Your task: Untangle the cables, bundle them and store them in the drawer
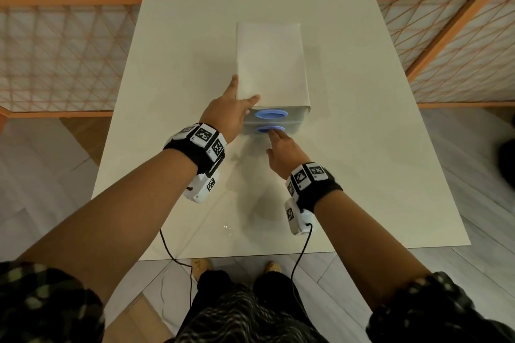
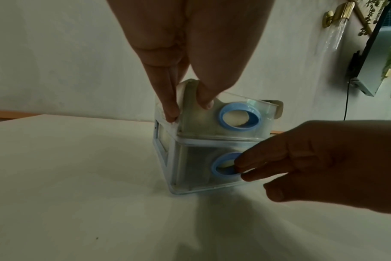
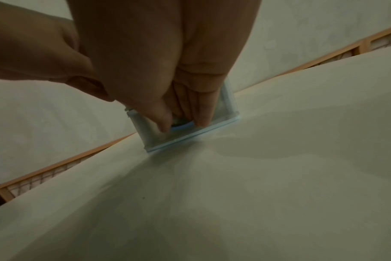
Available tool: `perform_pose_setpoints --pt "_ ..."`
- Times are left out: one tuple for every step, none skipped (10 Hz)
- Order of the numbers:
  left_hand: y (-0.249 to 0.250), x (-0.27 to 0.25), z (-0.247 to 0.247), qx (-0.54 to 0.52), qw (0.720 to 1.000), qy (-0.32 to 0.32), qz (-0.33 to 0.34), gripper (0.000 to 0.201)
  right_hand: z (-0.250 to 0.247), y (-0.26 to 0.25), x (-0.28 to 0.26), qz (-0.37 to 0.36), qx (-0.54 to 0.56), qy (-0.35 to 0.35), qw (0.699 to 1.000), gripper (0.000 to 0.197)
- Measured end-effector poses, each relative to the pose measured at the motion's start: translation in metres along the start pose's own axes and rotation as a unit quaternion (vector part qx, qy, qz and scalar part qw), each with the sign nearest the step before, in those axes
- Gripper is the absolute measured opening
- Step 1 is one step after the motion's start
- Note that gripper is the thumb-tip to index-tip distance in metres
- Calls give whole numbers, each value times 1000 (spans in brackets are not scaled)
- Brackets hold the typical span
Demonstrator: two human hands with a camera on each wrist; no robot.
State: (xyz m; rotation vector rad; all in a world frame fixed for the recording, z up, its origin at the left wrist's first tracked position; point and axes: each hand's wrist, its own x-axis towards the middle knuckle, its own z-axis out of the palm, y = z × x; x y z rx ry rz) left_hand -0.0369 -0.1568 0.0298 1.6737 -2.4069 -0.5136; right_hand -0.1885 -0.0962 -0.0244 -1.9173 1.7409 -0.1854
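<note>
Nearest the near edge of the table (image 1: pixel 362 175), the right grip (image 1: pixel 281 147) reaches forward with its fingers stretched, tips touching the lower blue ring (image 1: pixel 269 129); the left grip (image 1: pixel 225 111) clasps the upper near-left corner of the drawer unit (image 1: pixel 296 118); the unit lies mid-table, its fronts facing the near edge and its long axis running toward the far edge.

Your left hand (image 1: pixel 223 113) reaches far, thumb and fingers clamping the drawer unit (image 1: pixel 295 119); your right hand (image 1: pixel 282 152), nearer, fingers extended, touches its lower handle (image 1: pixel 263 129).
</note>
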Motion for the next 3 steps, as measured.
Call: perform_pose_setpoints --pt "2 -4 -1 -10 1000 -9 -7 44 -1 2 -10 2 -14 -29 999 61" --pt "5 -4 -8 -22 999 -25 -18 47 -7 4 -19 -11 3 -10 1000 60" --pt "12 -16 -21 -40 999 -14 -29 68 -18 6 -46 -38 23 60 997 50"
